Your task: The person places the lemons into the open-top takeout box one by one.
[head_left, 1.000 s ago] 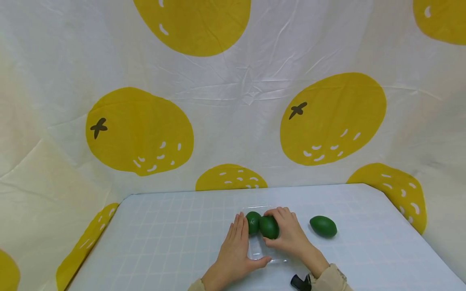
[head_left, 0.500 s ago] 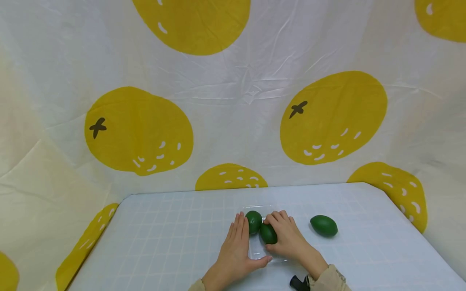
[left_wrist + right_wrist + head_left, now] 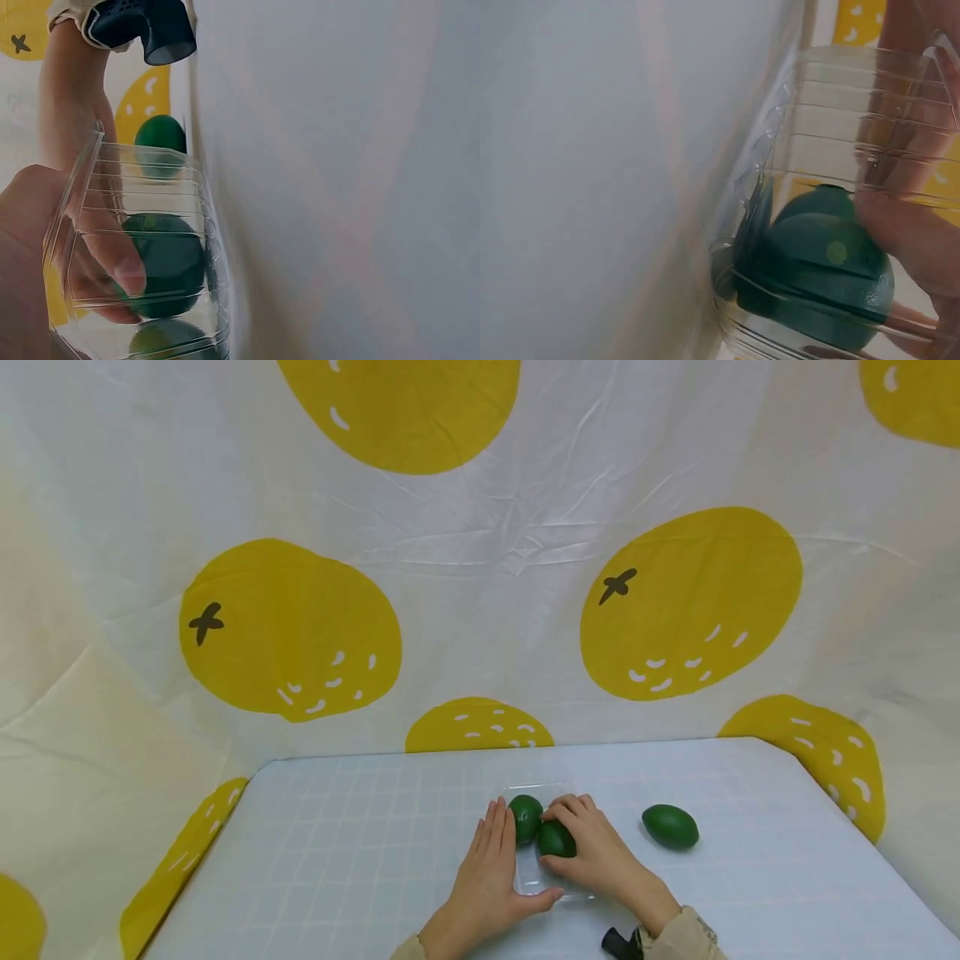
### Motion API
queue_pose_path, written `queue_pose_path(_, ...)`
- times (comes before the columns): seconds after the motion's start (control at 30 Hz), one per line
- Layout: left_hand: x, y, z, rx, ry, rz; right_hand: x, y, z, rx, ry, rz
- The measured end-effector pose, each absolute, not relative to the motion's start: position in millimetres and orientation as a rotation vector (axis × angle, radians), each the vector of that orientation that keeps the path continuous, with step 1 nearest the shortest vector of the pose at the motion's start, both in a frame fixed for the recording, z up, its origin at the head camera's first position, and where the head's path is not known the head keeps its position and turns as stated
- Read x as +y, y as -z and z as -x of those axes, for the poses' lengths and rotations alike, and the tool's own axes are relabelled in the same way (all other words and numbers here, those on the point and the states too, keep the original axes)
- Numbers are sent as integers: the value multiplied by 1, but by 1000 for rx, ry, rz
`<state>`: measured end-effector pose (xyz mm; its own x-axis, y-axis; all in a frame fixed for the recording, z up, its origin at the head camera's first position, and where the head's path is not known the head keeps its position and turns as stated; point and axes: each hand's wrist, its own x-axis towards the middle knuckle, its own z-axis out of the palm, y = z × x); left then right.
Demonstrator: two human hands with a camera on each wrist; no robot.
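Observation:
A clear plastic box (image 3: 531, 878) stands on the table with two green limes in it. The far lime (image 3: 527, 818) sits by the box's left wall. My right hand (image 3: 600, 853) pinches the nearer lime (image 3: 557, 839) between thumb and fingers, low inside the box; the left wrist view shows this lime (image 3: 171, 259) through the ribbed wall. My left hand (image 3: 483, 878) lies along the left side of the box, fingers straight and thumb stretched across its front edge. A third lime (image 3: 671, 827) rests on the table to the right of the box.
A pale checked cloth (image 3: 360, 852) covers the table. Behind it hangs a white curtain (image 3: 480, 610) printed with yellow fruit. A black wrist-worn device (image 3: 621, 943) sits at my right cuff.
My right hand has brought its lime slightly down and toward me in the box, showing more of the far lime. The left hand has held its place.

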<state>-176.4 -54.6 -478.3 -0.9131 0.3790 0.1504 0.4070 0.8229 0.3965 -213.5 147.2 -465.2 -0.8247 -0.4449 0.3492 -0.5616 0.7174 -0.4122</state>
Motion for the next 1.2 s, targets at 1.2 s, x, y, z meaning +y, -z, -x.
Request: queue_pose_path(1.2, -54, 477, 173, -2940, 669, 619, 311, 448, 210, -2702, -1087, -322)
